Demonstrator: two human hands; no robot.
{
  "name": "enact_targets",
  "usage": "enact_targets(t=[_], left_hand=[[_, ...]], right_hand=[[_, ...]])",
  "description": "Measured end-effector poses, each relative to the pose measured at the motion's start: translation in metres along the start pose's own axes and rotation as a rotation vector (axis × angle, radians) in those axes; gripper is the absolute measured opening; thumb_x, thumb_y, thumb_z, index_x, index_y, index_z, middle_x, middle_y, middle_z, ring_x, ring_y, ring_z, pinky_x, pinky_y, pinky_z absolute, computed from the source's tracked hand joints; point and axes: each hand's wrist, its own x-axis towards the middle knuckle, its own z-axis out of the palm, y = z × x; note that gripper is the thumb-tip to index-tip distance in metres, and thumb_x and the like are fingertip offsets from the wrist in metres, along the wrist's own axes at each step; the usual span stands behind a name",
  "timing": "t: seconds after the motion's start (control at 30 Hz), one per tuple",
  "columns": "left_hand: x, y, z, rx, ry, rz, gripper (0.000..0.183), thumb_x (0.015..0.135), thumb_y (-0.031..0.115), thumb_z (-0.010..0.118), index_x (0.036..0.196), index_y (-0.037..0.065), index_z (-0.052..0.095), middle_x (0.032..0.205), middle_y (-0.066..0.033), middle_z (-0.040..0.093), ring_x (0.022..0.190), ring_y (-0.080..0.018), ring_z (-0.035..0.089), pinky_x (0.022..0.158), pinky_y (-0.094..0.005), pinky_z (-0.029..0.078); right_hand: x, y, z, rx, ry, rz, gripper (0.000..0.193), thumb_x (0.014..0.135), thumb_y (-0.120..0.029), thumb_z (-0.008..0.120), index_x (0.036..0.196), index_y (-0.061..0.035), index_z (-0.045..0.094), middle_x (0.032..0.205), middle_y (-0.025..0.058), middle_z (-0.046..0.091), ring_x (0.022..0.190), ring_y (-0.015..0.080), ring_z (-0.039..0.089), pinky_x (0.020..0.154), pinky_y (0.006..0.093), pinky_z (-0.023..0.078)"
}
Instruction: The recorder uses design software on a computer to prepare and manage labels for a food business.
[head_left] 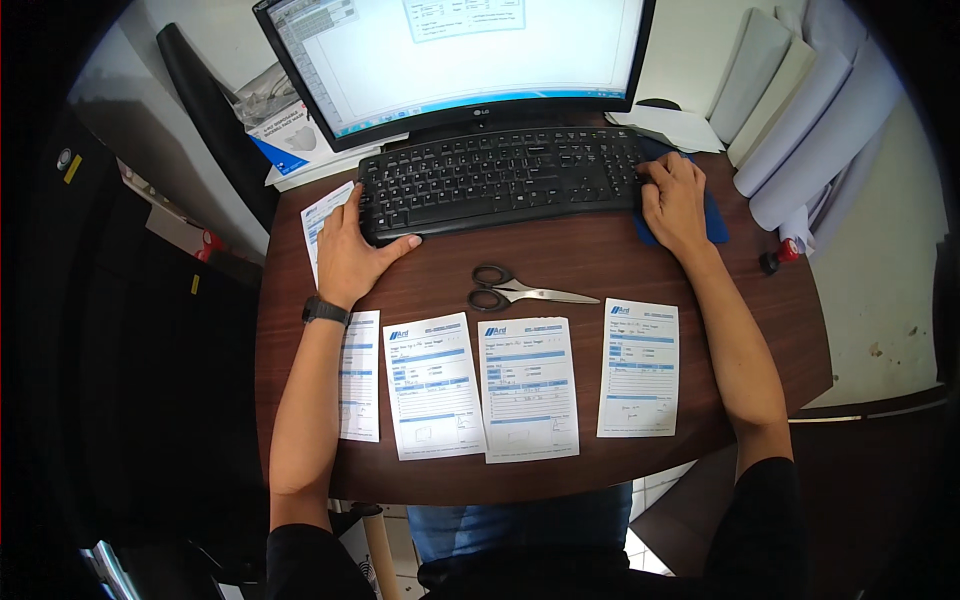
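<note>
A black keyboard lies at a slight slant below the monitor. My left hand is at its left end, fingers and thumb spread, touching the near left corner. My right hand is at the right end, above a blue mouse pad, with its fingers curled. What lies under those fingers is hidden. Black-handled scissors lie on the table between my arms, blades pointing right. Nearer to me are printed paper forms with handwriting: a left one, a middle one and a right one.
My left forearm partly covers another form; a further paper lies beside my left hand. Beyond the keyboard stands a lit monitor. A box is at left. Rolled paper sheets and a red-and-black stamp are at right.
</note>
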Motion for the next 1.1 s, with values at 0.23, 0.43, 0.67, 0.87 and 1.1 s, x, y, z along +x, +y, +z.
enact_targets(t=[0.23, 0.43, 0.67, 0.87, 1.1], left_hand=[[-0.001, 0.001, -0.001, -0.006, 0.005, 0.011, 0.117, 0.066, 0.067, 0.090, 0.151, -0.004, 0.050, 0.121, -0.0230, 0.065, 0.115, -0.0377, 0.062, 0.102, -0.0458, 0.049], [0.001, 0.002, -0.004, -0.022, -0.005, 0.004, 0.116, 0.067, 0.066, 0.090, 0.151, -0.004, 0.050, 0.122, -0.0237, 0.065, 0.116, -0.0389, 0.061, 0.103, -0.0462, 0.048], [-0.001, 0.000, -0.001, -0.036, -0.003, 0.004, 0.116, 0.066, 0.066, 0.090, 0.150, -0.003, 0.050, 0.128, -0.0254, 0.064, 0.117, -0.0406, 0.061, 0.103, -0.0474, 0.049], [-0.002, 0.000, -0.001, -0.016, 0.000, -0.004, 0.118, 0.067, 0.069, 0.088, 0.151, -0.003, 0.049, 0.127, -0.0243, 0.064, 0.116, -0.0392, 0.061, 0.103, -0.0477, 0.048], [-0.002, 0.000, -0.004, -0.015, 0.002, -0.013, 0.119, 0.067, 0.071, 0.087, 0.151, -0.003, 0.048, 0.127, -0.0238, 0.064, 0.116, -0.0385, 0.061, 0.103, -0.0470, 0.047]], right_hand=[[0.000, 0.000, 0.001, -0.004, -0.006, 0.007, 0.027, 0.087, -0.011, 0.054, 0.104, -0.0048, 0.074, 0.100, 0.0103, 0.058, 0.106, 0.0294, 0.058, 0.109, 0.0469, 0.036], [0.004, -0.007, -0.004, -0.032, 0.054, -0.047, 0.023, 0.083, -0.012, 0.058, 0.098, -0.0045, 0.074, 0.095, 0.0107, 0.058, 0.101, 0.0296, 0.057, 0.106, 0.0478, 0.039], [0.005, -0.011, -0.011, 0.093, 0.083, -0.138, 0.013, 0.077, -0.009, 0.059, 0.082, -0.0048, 0.071, 0.086, 0.0094, 0.055, 0.089, 0.0307, 0.055, 0.093, 0.0454, 0.043], [0.002, 0.000, -0.008, -0.035, 0.144, -0.076, 0.014, 0.077, -0.012, 0.059, 0.067, -0.0038, 0.065, 0.078, 0.0099, 0.055, 0.083, 0.0301, 0.054, 0.086, 0.0441, 0.043], [0.006, 0.017, -0.014, -0.128, 0.138, 0.008, 0.018, 0.086, -0.016, 0.063, 0.073, -0.0037, 0.067, 0.082, 0.0099, 0.057, 0.087, 0.0306, 0.056, 0.087, 0.0449, 0.043]])
